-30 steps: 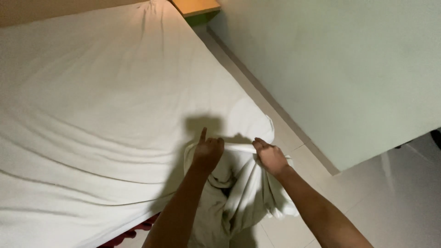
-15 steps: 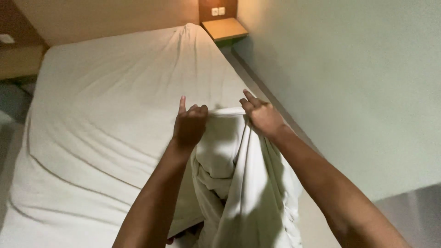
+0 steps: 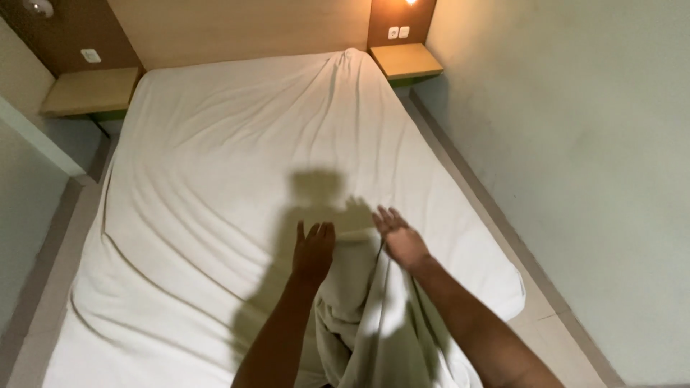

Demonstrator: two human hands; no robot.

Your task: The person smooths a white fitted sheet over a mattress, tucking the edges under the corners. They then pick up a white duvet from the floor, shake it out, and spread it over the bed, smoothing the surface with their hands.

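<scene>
The head camera shows the left hand (image 3: 314, 251) and right hand (image 3: 401, 241) held out with fingers spread and loose, gripping nothing, above a bunched white sheet (image 3: 366, 316) that hangs between the forearms over the wrinkled bed (image 3: 215, 179).

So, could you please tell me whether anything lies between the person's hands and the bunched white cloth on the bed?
Nothing visible does. The left hand and right hand are right over the cloth, fingers spread, with only the sheeted bed around it.
</scene>
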